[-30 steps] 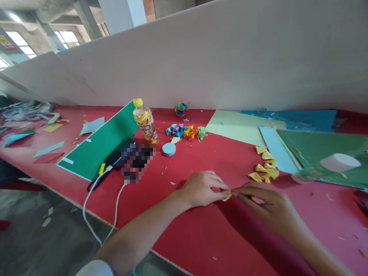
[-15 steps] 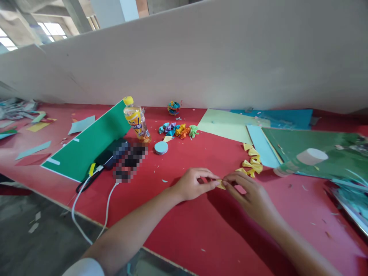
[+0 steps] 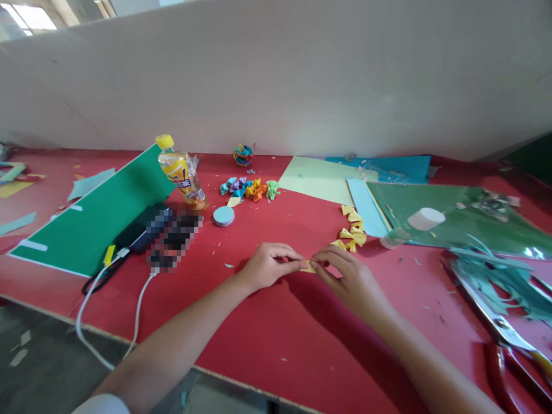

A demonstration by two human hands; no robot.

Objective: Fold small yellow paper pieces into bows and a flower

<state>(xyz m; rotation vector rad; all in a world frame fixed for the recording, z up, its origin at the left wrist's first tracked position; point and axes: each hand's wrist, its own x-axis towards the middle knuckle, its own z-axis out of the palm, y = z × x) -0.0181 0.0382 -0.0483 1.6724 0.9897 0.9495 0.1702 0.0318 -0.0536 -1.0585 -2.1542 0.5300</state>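
1. Small yellow paper piece [image 3: 307, 266] sits low over the red table [image 3: 267, 339], pinched from both sides: left hand [image 3: 268, 265] at its 9 o'clock, right hand [image 3: 349, 276] at its 3 o'clock.
2. Fingers: left thumb and forefinger pressed together on the piece's left end; right fingertips closed on its right end, other fingers curled. Both hands in contact, so neither is nearer.
3. Long axis of the piece looks roughly 9-to-3, along the line between the fingertips. It's mostly covered, so exact shape can't be told.
4. Pile of folded yellow pieces [image 3: 352, 232] lies at about 1 o'clock from the hands, near but apart, just beside the light blue sheet [image 3: 366, 210].
5. Open room: bare red table from 5 to 7 o'clock, toward the near edge. Also open at 11–12 o'clock up to the coloured paper bits [image 3: 248, 188] and blue disc [image 3: 223, 215].
6. Constraints: scissors [image 3: 500, 322] at 4 o'clock, well apart; bottle [image 3: 181, 172], cable [image 3: 107, 299] and green board [image 3: 86, 224] at 9–10 o'clock, well apart.
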